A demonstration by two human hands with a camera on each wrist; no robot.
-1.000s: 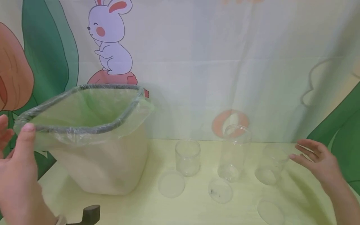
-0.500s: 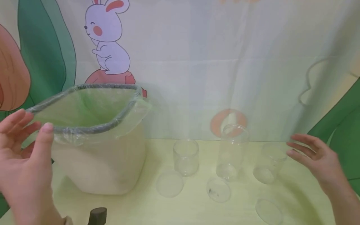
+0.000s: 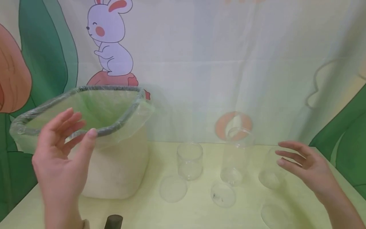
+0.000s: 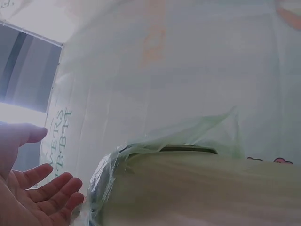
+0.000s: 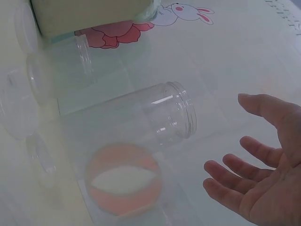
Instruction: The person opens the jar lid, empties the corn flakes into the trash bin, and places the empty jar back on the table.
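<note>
In the head view my left hand [image 3: 61, 156] is raised in front of a pale waste bin [image 3: 117, 165], its fingers apart and holding nothing. A thin green bin liner [image 3: 135, 119] is folded over the bin's dark rim. On the right, my right hand [image 3: 310, 170] hovers beside a clear plastic jar [image 3: 270, 178] and partly covers it, fingers loosely bent around air. A tall clear jar [image 3: 234, 159] and a shorter one [image 3: 190, 162] stand further left, both without lids. In the right wrist view the tall jar's threaded mouth [image 5: 183, 110] lies near the fingertips.
Three clear round lids lie before the jars: a left lid [image 3: 172, 189], a middle lid [image 3: 223, 194] with dark specks, and a right lid [image 3: 274, 216]. Behind the yellow-green table [image 3: 160, 216] hangs a printed curtain [image 3: 183, 63]. A black rod end [image 3: 113, 222] shows at the bottom.
My left hand has moved right, from the bin's left corner to its front. My right hand has shifted slightly left, overlapping the right jar. Bin, jars and lids stay put.
</note>
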